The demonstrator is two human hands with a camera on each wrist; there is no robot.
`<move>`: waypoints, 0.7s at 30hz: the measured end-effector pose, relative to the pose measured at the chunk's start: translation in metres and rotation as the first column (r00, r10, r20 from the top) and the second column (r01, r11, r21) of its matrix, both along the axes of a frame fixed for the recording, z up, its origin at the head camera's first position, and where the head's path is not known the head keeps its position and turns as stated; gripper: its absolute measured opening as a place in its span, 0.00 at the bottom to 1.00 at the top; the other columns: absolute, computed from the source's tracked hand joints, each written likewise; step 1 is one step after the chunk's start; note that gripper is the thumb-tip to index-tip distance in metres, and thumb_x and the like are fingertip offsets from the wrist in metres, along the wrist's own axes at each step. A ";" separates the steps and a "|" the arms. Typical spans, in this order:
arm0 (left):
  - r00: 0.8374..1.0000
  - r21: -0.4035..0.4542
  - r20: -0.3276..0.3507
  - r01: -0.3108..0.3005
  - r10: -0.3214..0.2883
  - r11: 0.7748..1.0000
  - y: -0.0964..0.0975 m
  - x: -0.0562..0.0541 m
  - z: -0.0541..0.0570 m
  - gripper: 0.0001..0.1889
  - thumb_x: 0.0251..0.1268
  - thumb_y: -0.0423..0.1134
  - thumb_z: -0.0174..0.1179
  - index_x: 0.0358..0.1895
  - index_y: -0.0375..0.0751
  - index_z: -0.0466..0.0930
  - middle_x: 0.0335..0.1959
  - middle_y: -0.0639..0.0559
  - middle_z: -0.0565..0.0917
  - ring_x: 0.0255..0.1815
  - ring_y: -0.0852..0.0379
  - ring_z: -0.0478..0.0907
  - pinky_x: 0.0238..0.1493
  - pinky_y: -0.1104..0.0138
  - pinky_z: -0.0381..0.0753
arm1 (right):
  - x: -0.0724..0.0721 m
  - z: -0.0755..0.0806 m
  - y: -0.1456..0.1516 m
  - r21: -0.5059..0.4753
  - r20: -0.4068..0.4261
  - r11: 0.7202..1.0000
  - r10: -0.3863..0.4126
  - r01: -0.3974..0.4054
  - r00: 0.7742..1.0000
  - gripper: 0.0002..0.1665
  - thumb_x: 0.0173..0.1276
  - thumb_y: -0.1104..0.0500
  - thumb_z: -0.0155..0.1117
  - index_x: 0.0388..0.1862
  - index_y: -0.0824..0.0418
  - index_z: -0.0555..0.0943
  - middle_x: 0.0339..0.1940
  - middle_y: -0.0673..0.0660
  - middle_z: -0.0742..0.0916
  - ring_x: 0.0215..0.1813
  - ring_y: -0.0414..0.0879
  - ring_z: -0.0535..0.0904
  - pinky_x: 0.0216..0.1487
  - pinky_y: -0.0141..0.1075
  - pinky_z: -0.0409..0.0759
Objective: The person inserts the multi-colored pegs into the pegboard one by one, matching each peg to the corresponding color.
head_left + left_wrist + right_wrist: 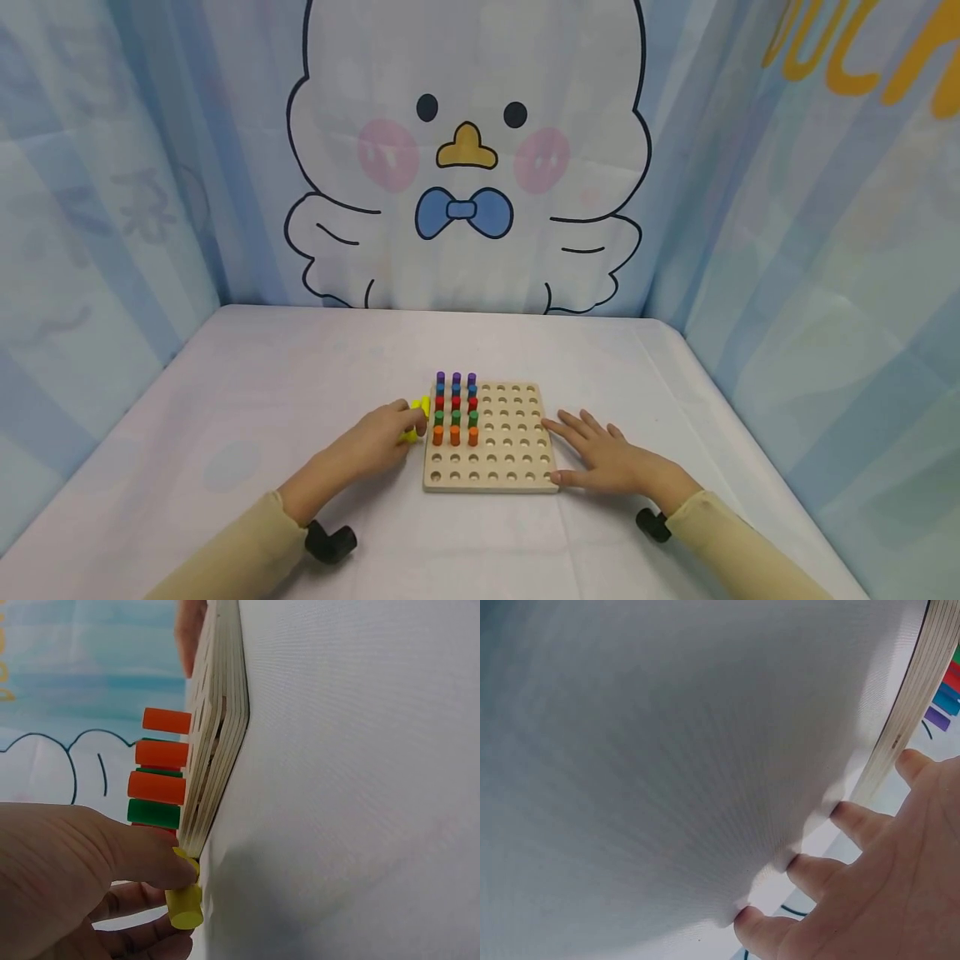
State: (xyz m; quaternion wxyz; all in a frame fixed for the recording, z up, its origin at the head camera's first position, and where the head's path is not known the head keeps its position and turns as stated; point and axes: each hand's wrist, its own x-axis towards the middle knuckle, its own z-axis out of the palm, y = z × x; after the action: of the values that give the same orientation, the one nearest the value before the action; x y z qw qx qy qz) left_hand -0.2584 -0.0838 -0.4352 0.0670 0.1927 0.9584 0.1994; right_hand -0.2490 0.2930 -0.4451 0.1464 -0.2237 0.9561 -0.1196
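A wooden pegboard [491, 489] lies flat on the table, its left three columns holding upright pegs in rows: purple [456, 377], blue, red, green and orange [455, 436]. Just off the board's left edge, my left hand [378, 437] pinches a yellow peg [184, 907] between thumb and fingers. More yellow shows by the fingertips, partly hidden by the hand. My right hand [615, 460] lies with fingers spread at the board's right side, thumb and index finger at its edge. In the right wrist view, the other fingertips [846, 813] touch the tablecloth.
A white cloth [300, 358] covers the table. Printed curtains [465, 267] with a cartoon bird hang behind it and on both sides. A black strap-like device [330, 543] sits at each wrist, below the beige sleeves.
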 end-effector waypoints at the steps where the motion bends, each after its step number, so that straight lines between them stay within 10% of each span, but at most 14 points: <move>1: 1.000 -0.001 0.002 -0.006 0.006 1.000 0.000 0.000 0.001 0.11 0.66 0.28 0.65 0.42 0.51 0.82 0.41 0.52 0.79 0.39 0.56 0.74 0.51 0.59 0.83 | 0.000 0.000 0.000 -0.002 0.000 1.000 0.002 -0.002 1.000 0.53 0.70 0.23 0.54 0.85 0.42 0.52 0.87 0.60 0.55 0.85 0.70 0.43 0.74 0.77 0.44; 21: 0.988 0.046 -0.155 -0.005 0.012 0.999 0.003 0.005 0.018 0.11 0.63 0.37 0.72 0.39 0.51 0.77 0.34 0.60 0.79 0.34 0.60 0.73 0.42 0.64 0.79 | 0.002 0.003 -0.002 -0.007 0.017 1.000 -0.001 0.001 1.000 0.52 0.70 0.24 0.55 0.85 0.41 0.52 0.87 0.60 0.54 0.85 0.70 0.43 0.74 0.77 0.43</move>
State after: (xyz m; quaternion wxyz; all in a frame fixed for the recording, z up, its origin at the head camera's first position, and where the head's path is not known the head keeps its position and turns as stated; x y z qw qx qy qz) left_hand -0.2531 -0.0805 -0.4169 -0.0131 0.2052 0.9567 0.2059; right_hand -0.2468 0.2907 -0.4421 0.1538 -0.2228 0.9545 -0.1248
